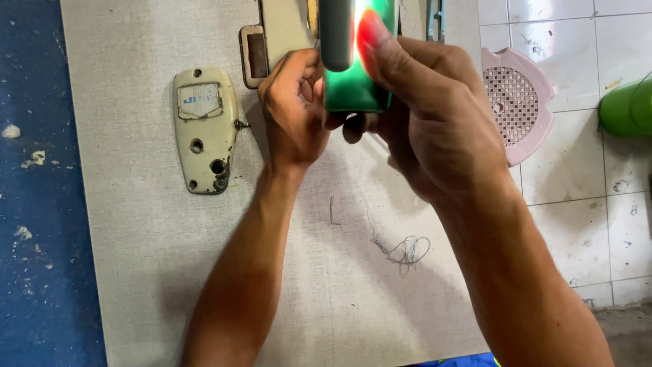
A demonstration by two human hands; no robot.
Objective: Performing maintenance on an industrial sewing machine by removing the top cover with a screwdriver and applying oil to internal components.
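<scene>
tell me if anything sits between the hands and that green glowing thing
Nothing visible does. The right hand already grips the glowing green rectangular object, its thumb pressed on the lit face, and the left hand has its fingers curled at the object's left edge.

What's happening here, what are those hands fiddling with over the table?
A person is working with both bare hands above a grey table. The right hand grips a green glowing object, its thumb lit red by the light. The left hand is curled beside it; what it pinches is hidden. A cream metal cover plate lies to the left, and a tangle of thread lies nearer the person. A pink plastic stool stands on the tiled floor.
</scene>
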